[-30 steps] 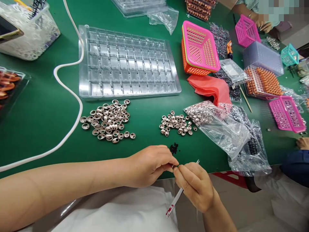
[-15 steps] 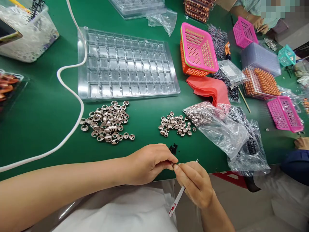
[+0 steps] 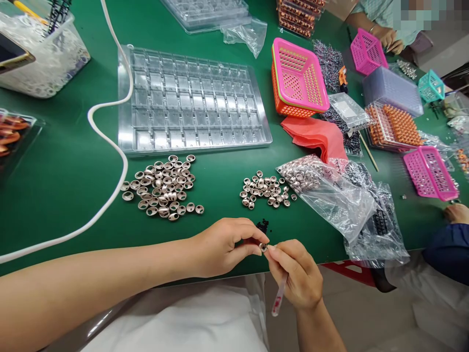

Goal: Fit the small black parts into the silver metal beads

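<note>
**Small metal ring pinched between two hands at the table's near edge**

At the near edge of the green table (image 3: pixel 66 195), the left hand (image 3: pixel 223 247) pinches a small metal ring (image 3: pixel 263 247) between thumb and fingertips. The right hand (image 3: pixel 295 276) meets it there, fingers closed around a thin white tool (image 3: pixel 279 297) whose red-marked end points down toward the lap; its tip is at the ring, though whether it touches cannot be told.

Just beyond the left hand's fingers lies a little heap of tiny black parts (image 3: pixel 262 226). Farther out sit two scatters of rose-coloured metal rings: a larger pile (image 3: pixel 163 188) to the left and a smaller pile (image 3: pixel 266 189) to the right. Beside the smaller pile lie clear plastic bags (image 3: pixel 344 205), one holding more rings. A white cable (image 3: pixel 110 142) snakes along the left side.

Beyond the piles rests a clear compartment tray (image 3: pixel 190 100). To its right stand stacked pink and orange baskets (image 3: pixel 298 78) above a folded red cloth (image 3: pixel 317 137). At the far right corner, another person's hands (image 3: pixel 390 41) work near a pink basket (image 3: pixel 366 51).
</note>
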`<action>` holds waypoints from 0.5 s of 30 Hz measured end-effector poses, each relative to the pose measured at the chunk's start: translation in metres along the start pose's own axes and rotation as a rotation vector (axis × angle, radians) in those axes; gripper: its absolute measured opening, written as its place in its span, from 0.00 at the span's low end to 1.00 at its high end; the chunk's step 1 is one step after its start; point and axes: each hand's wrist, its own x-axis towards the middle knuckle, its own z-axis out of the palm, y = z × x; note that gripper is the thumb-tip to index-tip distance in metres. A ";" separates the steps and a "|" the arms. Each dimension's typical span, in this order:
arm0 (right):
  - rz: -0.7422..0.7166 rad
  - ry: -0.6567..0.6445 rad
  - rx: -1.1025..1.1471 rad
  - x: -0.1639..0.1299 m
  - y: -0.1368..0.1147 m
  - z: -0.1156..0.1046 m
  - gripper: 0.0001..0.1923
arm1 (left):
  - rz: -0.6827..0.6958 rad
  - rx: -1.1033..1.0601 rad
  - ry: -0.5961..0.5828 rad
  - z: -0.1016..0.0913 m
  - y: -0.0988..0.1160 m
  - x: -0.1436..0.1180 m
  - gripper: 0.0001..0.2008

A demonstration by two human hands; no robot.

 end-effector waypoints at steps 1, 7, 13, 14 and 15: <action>0.040 0.022 0.009 0.002 -0.002 -0.001 0.23 | -0.009 -0.006 0.004 -0.001 0.001 0.001 0.08; 0.233 0.145 0.057 0.003 -0.007 -0.008 0.20 | -0.069 -0.019 0.016 -0.005 0.003 0.003 0.08; 0.092 -0.019 0.098 0.002 -0.005 -0.004 0.23 | -0.031 0.010 0.015 -0.003 0.002 0.002 0.09; 0.070 -0.048 0.088 0.003 -0.004 -0.004 0.23 | -0.011 0.018 0.017 -0.003 0.001 0.001 0.09; 0.053 -0.072 0.075 0.003 -0.003 -0.004 0.22 | 0.011 0.028 0.019 -0.003 0.001 0.001 0.08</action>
